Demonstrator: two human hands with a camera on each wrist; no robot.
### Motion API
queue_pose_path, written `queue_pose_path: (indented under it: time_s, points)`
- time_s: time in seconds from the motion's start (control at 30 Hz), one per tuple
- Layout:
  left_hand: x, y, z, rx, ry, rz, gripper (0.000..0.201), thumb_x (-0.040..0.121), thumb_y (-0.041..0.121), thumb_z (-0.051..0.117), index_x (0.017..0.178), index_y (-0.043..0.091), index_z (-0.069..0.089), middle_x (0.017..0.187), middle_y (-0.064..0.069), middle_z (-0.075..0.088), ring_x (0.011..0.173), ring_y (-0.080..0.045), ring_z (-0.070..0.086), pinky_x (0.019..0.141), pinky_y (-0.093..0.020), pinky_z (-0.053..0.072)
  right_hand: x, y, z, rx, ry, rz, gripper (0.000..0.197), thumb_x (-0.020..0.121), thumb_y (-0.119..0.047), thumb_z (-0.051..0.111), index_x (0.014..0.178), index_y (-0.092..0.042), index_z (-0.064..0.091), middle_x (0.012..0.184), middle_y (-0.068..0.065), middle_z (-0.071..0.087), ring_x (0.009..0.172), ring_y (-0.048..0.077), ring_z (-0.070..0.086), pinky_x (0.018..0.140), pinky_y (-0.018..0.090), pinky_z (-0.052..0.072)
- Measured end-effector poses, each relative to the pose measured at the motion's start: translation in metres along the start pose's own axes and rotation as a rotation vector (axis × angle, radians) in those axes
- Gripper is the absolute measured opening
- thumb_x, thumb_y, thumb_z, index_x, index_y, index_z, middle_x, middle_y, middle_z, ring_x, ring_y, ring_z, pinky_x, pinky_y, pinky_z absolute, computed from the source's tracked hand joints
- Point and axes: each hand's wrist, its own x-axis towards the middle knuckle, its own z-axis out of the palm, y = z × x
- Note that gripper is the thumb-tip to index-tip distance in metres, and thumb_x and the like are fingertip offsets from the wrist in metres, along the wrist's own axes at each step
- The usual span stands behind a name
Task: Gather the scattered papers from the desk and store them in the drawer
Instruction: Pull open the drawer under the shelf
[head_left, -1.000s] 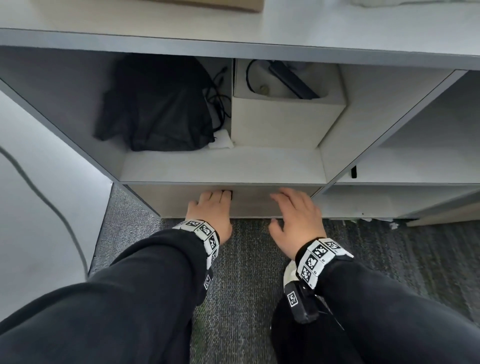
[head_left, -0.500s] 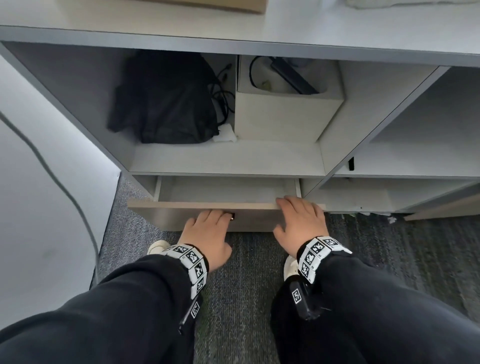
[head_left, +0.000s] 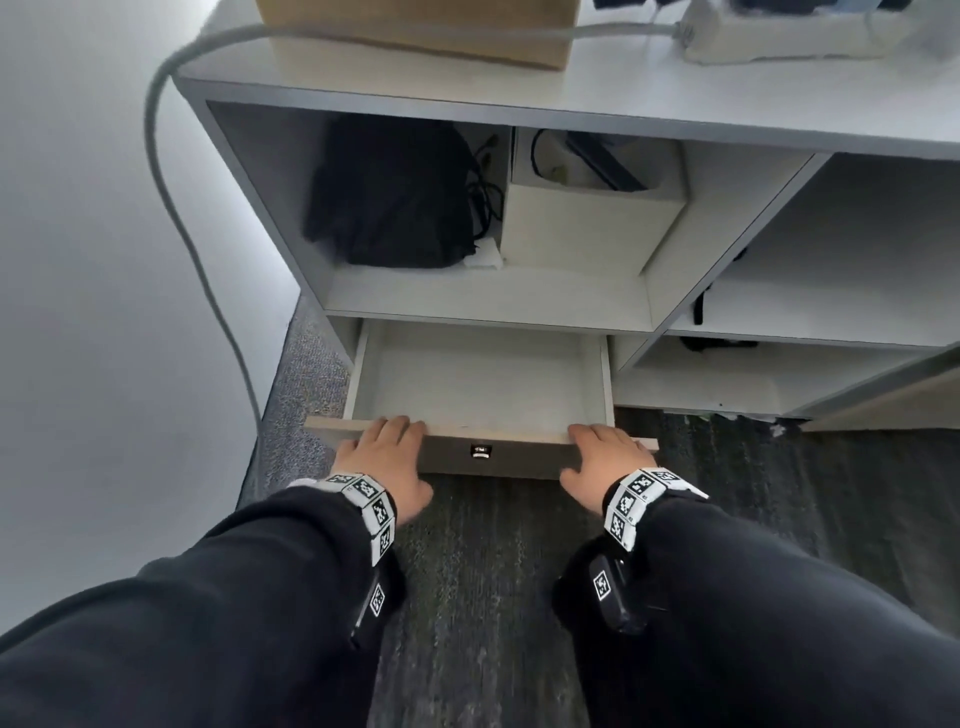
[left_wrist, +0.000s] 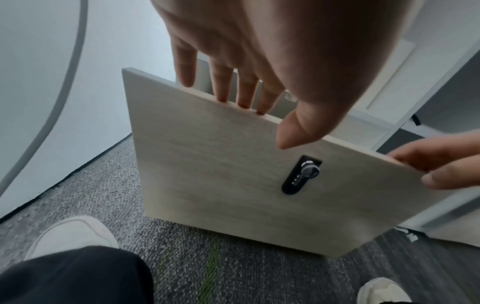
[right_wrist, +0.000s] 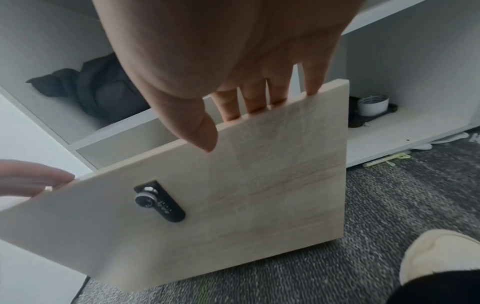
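Note:
The pale wood drawer front (head_left: 498, 457) stands pulled out from the bottom of the white cabinet, and the drawer's white inside (head_left: 478, 384) holds nothing. My left hand (head_left: 387, 457) grips the top edge near its left end, fingers (left_wrist: 221, 86) hooked over the edge and thumb in front. My right hand (head_left: 602, 457) grips the same edge near the right end, fingers (right_wrist: 257, 98) behind the panel. A black combination lock (head_left: 480, 451) sits between the hands. No papers show in any view.
Above the drawer, a shelf holds a black bag (head_left: 395, 202) and a white box (head_left: 587, 223) with cables. On the desk top are a cardboard box (head_left: 415, 26) and a power strip (head_left: 789, 31). A grey cable (head_left: 171, 208) hangs at left. My shoes (left_wrist: 72, 234) stand on grey carpet.
The drawer went from closed to widely pulled out toward me. Both hands came back with its front and spread apart to its two ends.

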Motion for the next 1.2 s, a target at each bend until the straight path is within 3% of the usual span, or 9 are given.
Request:
queue_pose_path:
  time_s: [0.1, 0.27, 0.43, 0.57, 0.73, 0.97, 1.2]
  points:
    - [-0.015, 0.005, 0.002, -0.006, -0.018, -0.008, 0.076, 0.081, 0.044, 0.054, 0.15, 0.026, 0.027, 0.155, 0.003, 0.033, 0.143, -0.021, 0.031, 0.112, -0.047, 0.033, -0.016, -0.001, 0.003, 0.023, -0.07, 0.012, 0.065, 0.088, -0.045, 0.049, 0.148, -0.023, 0.035, 0.15, 0.002, 0.044, 0.138, 0.025, 0.038, 0.112, 0.044, 0.037]
    - [-0.039, 0.006, 0.01, 0.044, -0.1, -0.011, 0.075, 0.084, 0.044, 0.053, 0.151, 0.024, 0.027, 0.155, 0.004, 0.032, 0.144, -0.02, 0.03, 0.112, -0.047, 0.034, -0.043, 0.001, 0.011, 0.041, -0.133, 0.006, 0.065, 0.091, -0.046, 0.049, 0.15, -0.022, 0.034, 0.153, 0.003, 0.041, 0.14, 0.025, 0.038, 0.112, 0.043, 0.038]
    - [-0.048, 0.015, 0.005, 0.067, -0.184, -0.04, 0.053, 0.083, 0.041, 0.05, 0.131, 0.021, 0.049, 0.13, 0.0, 0.052, 0.118, -0.025, 0.055, 0.093, -0.042, 0.046, -0.06, -0.002, 0.014, 0.023, -0.175, 0.029, 0.056, 0.091, -0.046, 0.047, 0.142, -0.024, 0.046, 0.143, 0.003, 0.053, 0.13, 0.026, 0.05, 0.107, 0.037, 0.042]
    - [-0.052, 0.02, 0.002, 0.101, -0.258, -0.069, 0.048, 0.084, 0.043, 0.048, 0.126, 0.02, 0.052, 0.126, -0.002, 0.054, 0.112, -0.027, 0.059, 0.088, -0.042, 0.043, -0.068, -0.002, 0.016, 0.018, -0.213, 0.063, 0.057, 0.083, -0.053, 0.042, 0.135, -0.031, 0.05, 0.132, 0.001, 0.059, 0.118, 0.026, 0.058, 0.102, 0.042, 0.046]
    - [-0.06, 0.021, -0.001, 0.097, -0.322, -0.072, 0.048, 0.085, 0.041, 0.047, 0.126, 0.018, 0.056, 0.124, -0.005, 0.06, 0.109, -0.028, 0.061, 0.088, -0.037, 0.05, -0.08, -0.003, 0.018, -0.007, -0.25, 0.046, 0.046, 0.093, -0.044, 0.044, 0.135, -0.026, 0.052, 0.13, 0.004, 0.061, 0.117, 0.026, 0.059, 0.094, 0.032, 0.047]
    - [-0.083, 0.044, -0.046, 0.107, -0.156, 0.05, 0.047, 0.09, 0.043, 0.046, 0.133, 0.024, 0.055, 0.132, -0.003, 0.06, 0.116, -0.025, 0.06, 0.089, -0.036, 0.049, -0.114, -0.007, -0.023, 0.096, -0.11, -0.003, 0.046, 0.091, -0.049, 0.044, 0.13, -0.029, 0.058, 0.125, -0.001, 0.067, 0.109, 0.021, 0.063, 0.093, 0.032, 0.052]
    - [-0.155, 0.106, -0.121, 0.076, 0.037, 0.224, 0.043, 0.081, 0.044, 0.041, 0.117, 0.032, 0.062, 0.119, 0.002, 0.068, 0.106, -0.024, 0.063, 0.089, -0.037, 0.053, -0.203, -0.002, -0.089, 0.214, 0.159, -0.067, 0.04, 0.088, -0.053, 0.044, 0.118, -0.036, 0.064, 0.114, -0.01, 0.07, 0.1, 0.016, 0.066, 0.091, 0.034, 0.054]
